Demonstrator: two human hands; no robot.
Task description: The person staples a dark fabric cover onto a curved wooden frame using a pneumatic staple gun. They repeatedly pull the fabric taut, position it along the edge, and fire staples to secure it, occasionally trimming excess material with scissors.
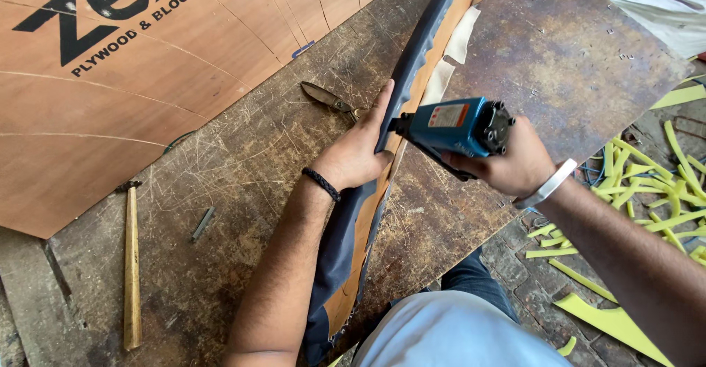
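Note:
My left hand [358,150] presses dark grey fabric against the edge of a long curved wooden strip [423,84] that stands on edge across the worn workbench [243,190]. A black braided band circles that wrist. My right hand [515,165], with a silver bangle, grips a blue pneumatic staple gun [456,126]. The gun's nose touches the strip right beside my left thumb. Dark fabric [334,257] hangs along the strip's near end.
A pair of metal shears [329,100] lies behind my left hand. A wooden-handled hammer [132,264] and a small metal bar [203,223] lie at the left. A plywood sheet [132,65] leans at the back left. Yellow foam scraps [640,190] litter the brick floor at the right.

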